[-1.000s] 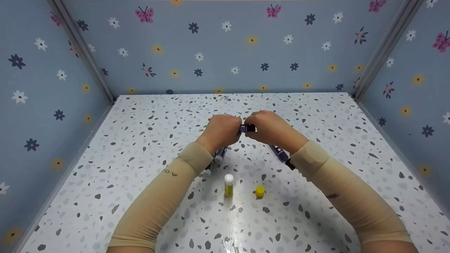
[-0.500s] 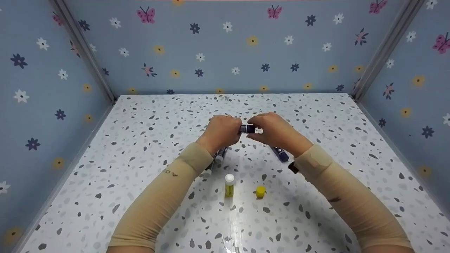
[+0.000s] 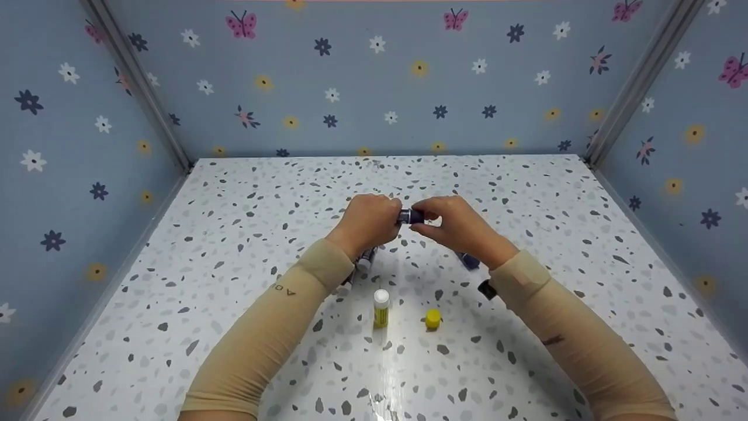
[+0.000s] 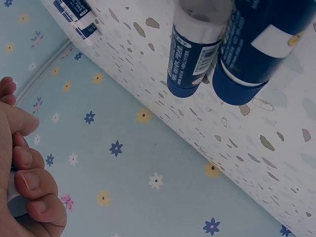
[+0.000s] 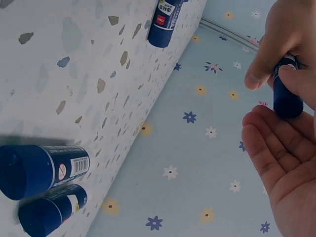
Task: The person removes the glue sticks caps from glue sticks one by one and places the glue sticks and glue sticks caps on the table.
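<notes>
My left hand (image 3: 368, 219) grips a dark blue glue stick (image 3: 404, 217), held sideways above the table. Its dark blue end (image 3: 416, 217) lies between the thumb and fingers of my right hand (image 3: 459, 225), which pinch it lightly. In the right wrist view a thumb rests on this blue end (image 5: 288, 101), with other fingers (image 5: 269, 143) stretched out beside it. The left wrist view shows my left hand (image 4: 34, 182) with its fingers curled round the stick's pale end (image 4: 17, 202).
Two blue-and-white sticks (image 3: 365, 259) lie by my left wrist, partly hidden. Under my right wrist are a blue stick (image 3: 470, 261) and a dark piece (image 3: 487, 289). Nearer stand a white-topped yellow stick (image 3: 381, 310) and a yellow cap (image 3: 432, 318). Patterned walls surround the table.
My right hand has loosened from a closer grip around the stick's blue end, shifted slightly down and turned. My left hand has barely moved. More of the dark piece by my right sleeve shows.
</notes>
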Demonstrator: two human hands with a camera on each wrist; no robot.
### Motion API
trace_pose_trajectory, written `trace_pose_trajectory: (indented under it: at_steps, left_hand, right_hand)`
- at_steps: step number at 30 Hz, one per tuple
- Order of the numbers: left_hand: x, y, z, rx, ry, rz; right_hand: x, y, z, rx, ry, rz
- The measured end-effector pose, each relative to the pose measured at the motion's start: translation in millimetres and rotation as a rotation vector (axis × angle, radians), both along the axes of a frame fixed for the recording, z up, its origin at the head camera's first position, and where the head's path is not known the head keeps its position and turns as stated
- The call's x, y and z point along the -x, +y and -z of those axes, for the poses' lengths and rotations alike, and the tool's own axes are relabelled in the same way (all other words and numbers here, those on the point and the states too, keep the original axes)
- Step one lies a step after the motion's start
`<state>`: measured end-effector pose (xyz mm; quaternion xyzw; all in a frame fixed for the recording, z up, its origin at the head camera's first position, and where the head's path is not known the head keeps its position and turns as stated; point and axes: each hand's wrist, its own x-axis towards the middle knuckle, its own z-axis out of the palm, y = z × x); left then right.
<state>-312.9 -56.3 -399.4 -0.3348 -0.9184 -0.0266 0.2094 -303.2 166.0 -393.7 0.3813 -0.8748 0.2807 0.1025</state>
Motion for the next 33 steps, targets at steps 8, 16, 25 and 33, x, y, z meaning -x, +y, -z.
trace_pose_trajectory:
  at_steps: [8,16,25,33]
  left_hand:
    - [0.3,1.0,-0.1,0.014,-0.015,-0.004]
    - [-1.3,1.7,-1.2,0.035,-0.055,-0.021]
    - [-3.2,2.3,-1.6,0.008,-0.081,-0.004]
    - [-3.6,1.7,-2.1,0.009,-0.083,0.01]
  right_hand:
    - [0.2,0.3,4.2,0.031,0.004,-0.019]
    - [-0.4,1.7,1.7,0.006,-0.005,-0.02]
    - [-1.8,5.3,2.8,0.004,0.014,-0.035]
    - [-1.8,6.1,2.7,0.005,0.008,-0.035]
